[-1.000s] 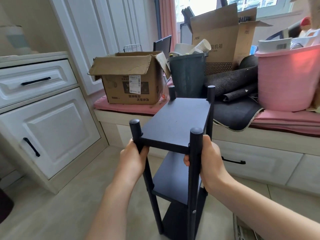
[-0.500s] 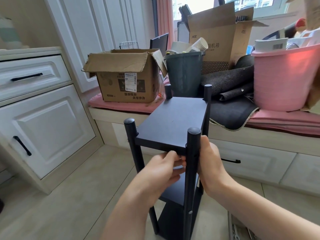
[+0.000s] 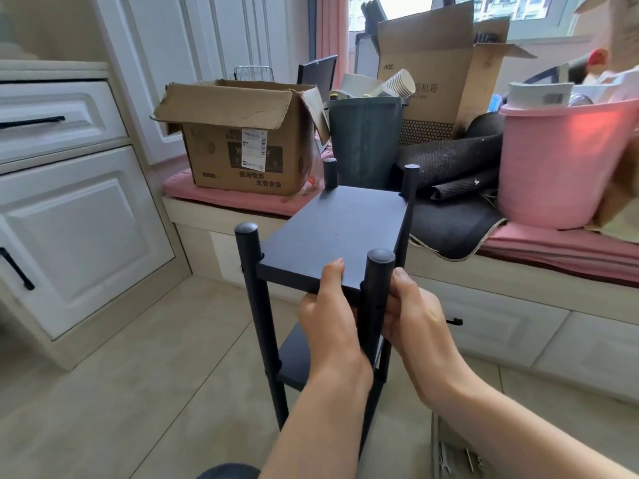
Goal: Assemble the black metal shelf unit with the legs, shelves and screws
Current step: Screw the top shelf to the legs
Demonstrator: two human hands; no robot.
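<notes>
The left hand [image 3: 330,319] grips the near edge of the top shelf [image 3: 337,233], thumb lying on the upper face and fingers curled under the edge, right beside the near right leg [image 3: 375,305]. The right hand [image 3: 411,316] wraps that same leg from its right side, just below the shelf, fingers curled round the post so the two hands sit close on either side of it. The black shelf unit [image 3: 311,288] stands upright on the tiled floor [image 3: 138,392], directly in front of the person. The near left leg [image 3: 257,305] rises at the left corner with its rounded cap above the shelf level, and two far legs show past the far edge of the top shelf. A lower shelf [image 3: 294,357] is visible beneath, between the posts.

Behind the unit runs a window seat with a pink cushion [image 3: 224,195]. On it, from left to right, sit an open cardboard box [image 3: 242,143], a dark grey bin [image 3: 363,140] and a pink tub [image 3: 560,164], with dark rolled mats [image 3: 453,167] between the bin and the tub. White cabinets [image 3: 69,219] stand at the left. Some small metal tools [image 3: 456,461] lie on the floor at the near right, too blurred to name.
</notes>
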